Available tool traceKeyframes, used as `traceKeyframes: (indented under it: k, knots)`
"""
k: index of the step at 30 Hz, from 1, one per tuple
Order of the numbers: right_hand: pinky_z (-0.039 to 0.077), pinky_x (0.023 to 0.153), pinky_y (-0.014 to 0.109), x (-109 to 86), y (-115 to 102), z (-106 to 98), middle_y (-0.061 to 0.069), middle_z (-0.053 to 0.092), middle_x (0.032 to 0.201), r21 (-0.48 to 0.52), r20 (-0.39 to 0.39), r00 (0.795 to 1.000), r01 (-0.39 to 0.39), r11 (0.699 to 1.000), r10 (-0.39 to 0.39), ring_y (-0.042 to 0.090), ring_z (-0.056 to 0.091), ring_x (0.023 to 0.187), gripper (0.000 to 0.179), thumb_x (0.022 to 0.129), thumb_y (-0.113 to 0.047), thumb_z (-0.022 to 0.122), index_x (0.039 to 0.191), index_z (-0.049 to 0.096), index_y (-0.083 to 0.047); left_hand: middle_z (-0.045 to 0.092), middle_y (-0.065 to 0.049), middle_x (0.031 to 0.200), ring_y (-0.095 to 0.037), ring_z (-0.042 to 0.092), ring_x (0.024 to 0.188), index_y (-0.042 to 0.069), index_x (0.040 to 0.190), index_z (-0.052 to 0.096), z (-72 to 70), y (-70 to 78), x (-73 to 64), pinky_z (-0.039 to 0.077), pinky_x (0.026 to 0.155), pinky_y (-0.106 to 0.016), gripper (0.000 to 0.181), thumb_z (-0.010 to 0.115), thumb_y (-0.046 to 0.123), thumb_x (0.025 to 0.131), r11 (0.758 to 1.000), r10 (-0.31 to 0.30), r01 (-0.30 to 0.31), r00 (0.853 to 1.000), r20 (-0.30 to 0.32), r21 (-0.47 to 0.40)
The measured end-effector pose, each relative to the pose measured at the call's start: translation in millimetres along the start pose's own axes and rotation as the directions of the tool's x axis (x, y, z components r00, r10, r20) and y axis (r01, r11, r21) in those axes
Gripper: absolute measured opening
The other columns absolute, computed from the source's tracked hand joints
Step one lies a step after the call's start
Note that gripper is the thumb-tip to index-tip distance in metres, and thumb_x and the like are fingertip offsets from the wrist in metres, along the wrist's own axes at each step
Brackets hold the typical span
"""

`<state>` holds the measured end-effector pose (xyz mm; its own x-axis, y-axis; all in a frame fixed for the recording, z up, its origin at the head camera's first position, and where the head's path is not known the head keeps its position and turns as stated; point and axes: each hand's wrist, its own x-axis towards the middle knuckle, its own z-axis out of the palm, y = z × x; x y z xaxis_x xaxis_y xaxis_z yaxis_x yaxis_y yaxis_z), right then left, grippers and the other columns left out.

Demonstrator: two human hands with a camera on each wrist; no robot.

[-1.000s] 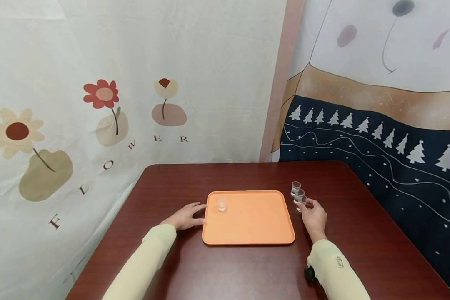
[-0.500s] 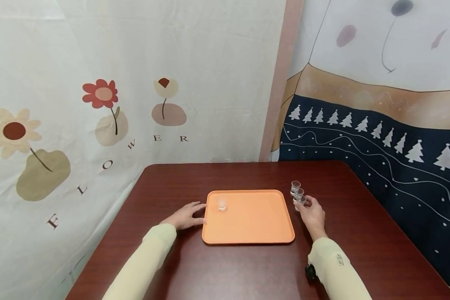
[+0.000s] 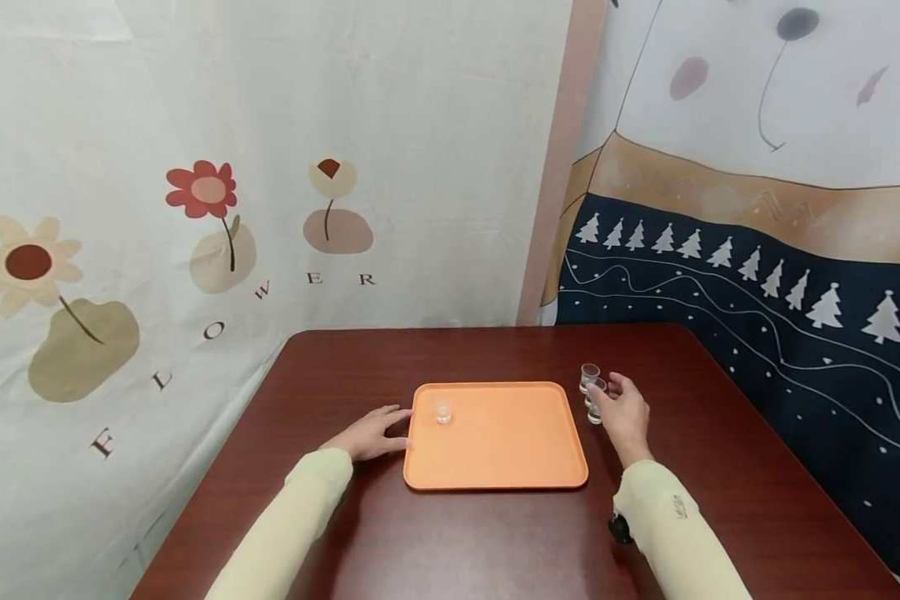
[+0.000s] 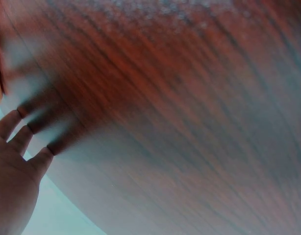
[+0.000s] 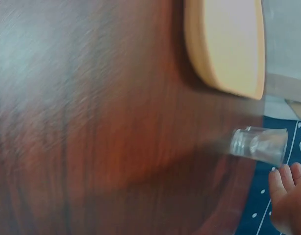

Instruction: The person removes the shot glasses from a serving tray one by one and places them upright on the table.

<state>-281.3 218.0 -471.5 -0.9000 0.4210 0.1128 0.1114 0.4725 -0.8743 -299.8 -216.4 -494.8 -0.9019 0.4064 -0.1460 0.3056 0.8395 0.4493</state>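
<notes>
On the right of the table, small clear shot glasses stand in a close row: the far glass (image 3: 589, 377), a middle one partly hidden by my thumb, and the near glass (image 3: 595, 413). My right hand (image 3: 624, 417) is raised beside and above the near glass, thumb and fingers spread apart. In the right wrist view, the fingers (image 5: 287, 177) lie close to a shot glass (image 5: 259, 145). Another shot glass (image 3: 443, 412) stands on the orange tray (image 3: 502, 450). My left hand (image 3: 375, 433) lies with extended fingers at the tray's left edge.
The dark red-brown wooden table (image 3: 480, 542) carries the tray and glasses. A pale printed cloth (image 3: 435, 167) hangs behind and to the left, and a navy patterned cloth (image 3: 765, 333) hangs along the right side.
My right hand has risen slightly from the near glass, its fingers moving up and away from the rim. That glass stays put. My left hand has not moved.
</notes>
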Motion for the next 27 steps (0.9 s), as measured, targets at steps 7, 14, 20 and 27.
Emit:
traceKeyframes:
  k: [7, 14, 20, 27]
  knots:
    - [0.045, 0.099, 0.051, -0.9, -11, 5, 0.024, 0.053, 0.132, -0.013, -0.017, 1.0, 0.024, 1.0, -0.024, 0.039, 0.053, 0.12, 0.057, 0.095, -0.03, 0.068, 0.141, 0.051, -0.001, 0.036, -0.023, 0.153, -0.041, 0.031, 0.142, 0.014, 0.149, 0.047, 0.5, 1.1, -1.6, 0.031, 0.11, -0.056, 0.069, 0.07, 0.045, 0.091, 1.0, 0.001, -0.001, 1.0, 0.001, -0.004]
    - [0.044, 0.1, 0.049, -1.8, -26, 19, 0.023, 0.054, 0.131, -0.004, 0.001, 0.998, 0.061, 0.998, -0.061, 0.037, 0.053, 0.12, 0.054, 0.095, -0.03, 0.069, 0.139, 0.054, -0.002, 0.035, -0.021, 0.154, -0.04, 0.03, 0.142, 0.016, 0.15, 0.046, -1.2, 1.7, -0.6, 0.03, 0.111, -0.056, 0.069, 0.069, 0.047, 0.092, 1.0, -0.01, 0.01, 1.0, 0.008, 0.011]
    - [0.04, 0.104, 0.049, -8.6, -38, 42, 0.02, 0.057, 0.134, 0.014, 0.044, 0.991, 0.123, 0.992, -0.123, 0.035, 0.052, 0.125, 0.052, 0.094, -0.027, 0.07, 0.137, 0.056, -0.001, 0.034, -0.02, 0.155, -0.039, 0.029, 0.143, 0.017, 0.15, 0.046, 0.6, 0.2, 0.0, 0.03, 0.111, -0.055, 0.069, 0.068, 0.047, 0.092, 1.0, -0.028, 0.028, 1.0, 0.009, 0.014]
    - [0.045, 0.1, 0.046, -22.5, -47, 78, 0.02, 0.059, 0.131, 0.067, 0.107, 0.983, 0.142, 0.988, -0.148, 0.033, 0.054, 0.122, 0.051, 0.091, -0.025, 0.074, 0.134, 0.059, 0.0, 0.034, -0.02, 0.155, -0.039, 0.03, 0.143, 0.017, 0.151, 0.045, 2.0, 0.6, -1.1, 0.031, 0.11, -0.055, 0.07, 0.068, 0.047, 0.092, 0.999, -0.034, 0.034, 0.999, 0.011, 0.003]
